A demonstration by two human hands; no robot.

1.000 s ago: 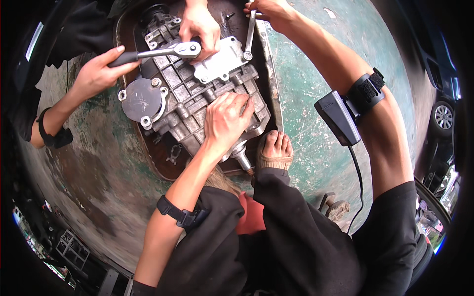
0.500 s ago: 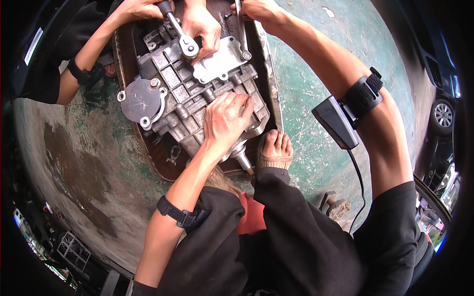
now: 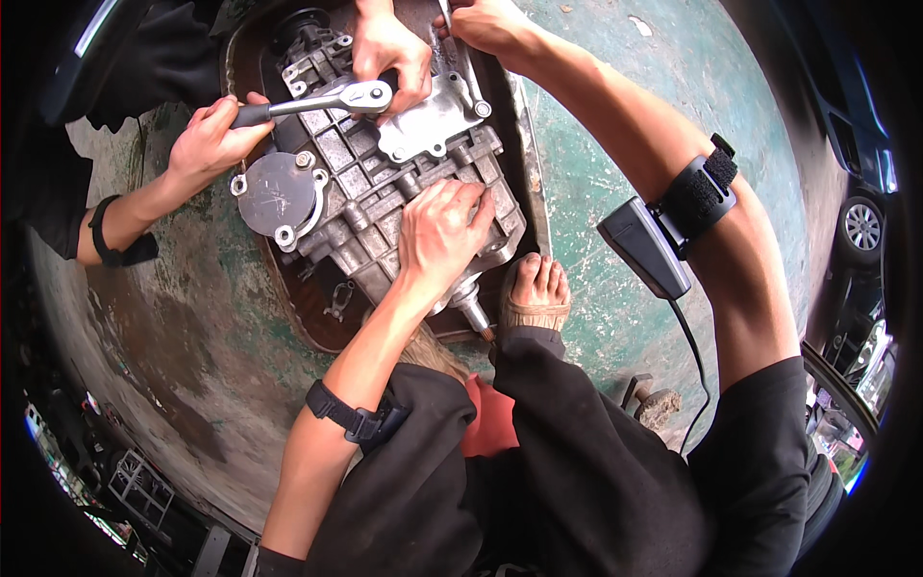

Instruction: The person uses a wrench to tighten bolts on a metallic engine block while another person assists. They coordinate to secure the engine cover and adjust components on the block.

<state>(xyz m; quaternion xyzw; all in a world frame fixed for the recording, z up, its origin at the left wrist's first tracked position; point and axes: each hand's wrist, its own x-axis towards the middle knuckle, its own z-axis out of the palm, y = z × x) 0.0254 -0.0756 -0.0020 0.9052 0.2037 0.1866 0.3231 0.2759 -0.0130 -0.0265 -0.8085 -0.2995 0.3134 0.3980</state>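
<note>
Crossing the metal housing (image 3: pixel 377 207): black-handled ratchet (image 3: pixel 312 103)

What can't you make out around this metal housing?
Head view: metal housing under the left hand, hidden by it.
Head view: what is under the ratchet, hidden by its head and a co-worker's hand.
Head view: far end of the wrench past the right hand, cut off by the top edge.

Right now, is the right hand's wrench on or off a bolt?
On: the wrench has its ring end around a bolt at the corner of the bright plate.
</note>
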